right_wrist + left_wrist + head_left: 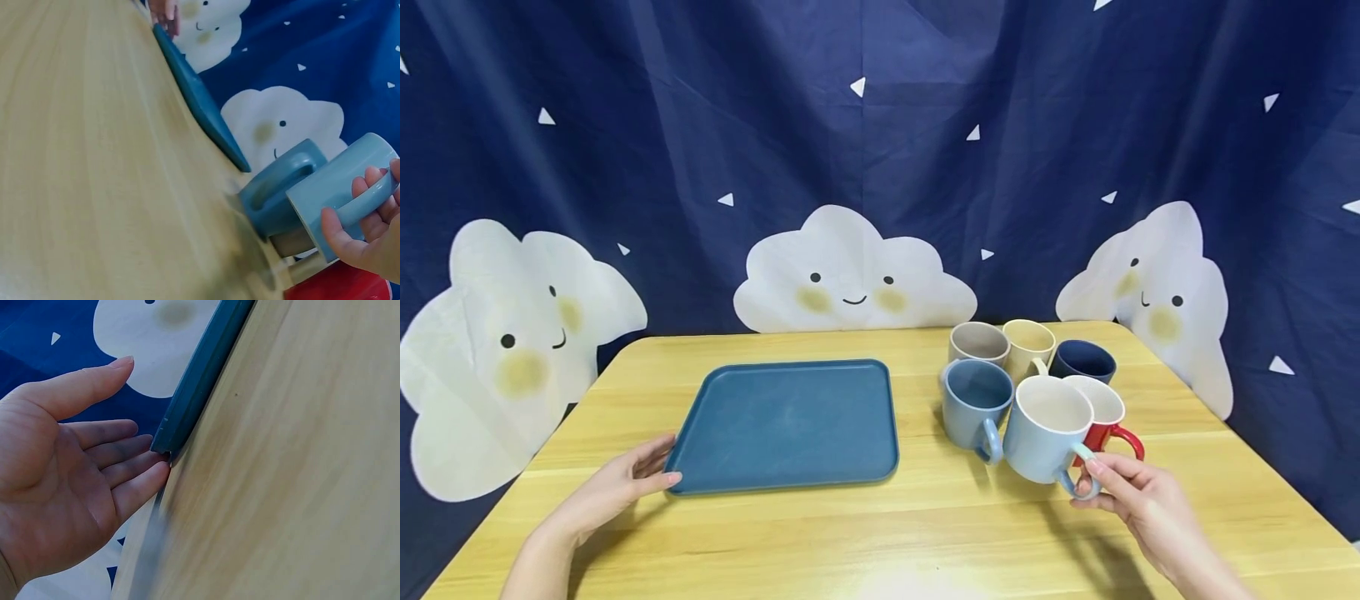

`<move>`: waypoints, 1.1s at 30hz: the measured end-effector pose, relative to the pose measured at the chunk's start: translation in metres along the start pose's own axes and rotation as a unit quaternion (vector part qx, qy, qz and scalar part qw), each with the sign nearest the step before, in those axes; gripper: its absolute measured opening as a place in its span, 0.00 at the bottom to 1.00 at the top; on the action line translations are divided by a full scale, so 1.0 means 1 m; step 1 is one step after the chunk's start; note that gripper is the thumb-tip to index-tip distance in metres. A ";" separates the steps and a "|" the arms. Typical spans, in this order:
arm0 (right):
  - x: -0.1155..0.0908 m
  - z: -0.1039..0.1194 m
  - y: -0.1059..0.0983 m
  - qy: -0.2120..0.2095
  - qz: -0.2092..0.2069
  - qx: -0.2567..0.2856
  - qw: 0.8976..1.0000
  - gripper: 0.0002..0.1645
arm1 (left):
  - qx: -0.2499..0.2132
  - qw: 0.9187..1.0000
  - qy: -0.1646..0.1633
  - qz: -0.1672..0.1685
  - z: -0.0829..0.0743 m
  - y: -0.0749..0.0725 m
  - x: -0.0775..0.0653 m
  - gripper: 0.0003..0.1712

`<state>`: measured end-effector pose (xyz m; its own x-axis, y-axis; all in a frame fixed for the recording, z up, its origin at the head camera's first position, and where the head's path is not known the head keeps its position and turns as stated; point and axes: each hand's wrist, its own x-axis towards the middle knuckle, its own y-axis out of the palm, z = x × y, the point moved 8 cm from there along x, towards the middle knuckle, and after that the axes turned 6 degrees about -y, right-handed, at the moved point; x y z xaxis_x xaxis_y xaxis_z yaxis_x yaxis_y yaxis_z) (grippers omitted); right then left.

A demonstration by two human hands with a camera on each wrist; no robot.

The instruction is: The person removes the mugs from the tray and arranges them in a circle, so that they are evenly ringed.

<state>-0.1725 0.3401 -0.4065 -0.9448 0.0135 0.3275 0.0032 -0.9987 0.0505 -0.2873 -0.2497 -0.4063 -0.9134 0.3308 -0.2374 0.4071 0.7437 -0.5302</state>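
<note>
My right hand pinches the handle of a light blue mug with a white inside. The mug is held upright just off the table, as the right wrist view suggests. Behind and beside it are a darker blue mug, a grey mug, a cream mug, a navy mug and a red mug with a white inside, partly hidden. At the left, my left hand has loosely extended fingers against the near left corner of a blue tray; its thumb stands apart from the fingers.
The tray lies flat on a light wooden table, left of the mugs. A dark blue curtain with smiling clouds and white triangles hangs behind the table's far edge.
</note>
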 end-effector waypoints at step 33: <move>-0.009 0.019 0.041 0.026 -0.051 0.030 0.998 0.14 | 0.009 1.000 -0.006 0.001 0.002 0.000 0.001 0.44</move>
<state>-0.1580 0.3003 -0.3898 -0.9571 0.1100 0.2682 -0.0751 -0.9877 0.1371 -0.2881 -0.2504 -0.4084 -0.9122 0.3263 -0.2479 0.4098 0.7327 -0.5434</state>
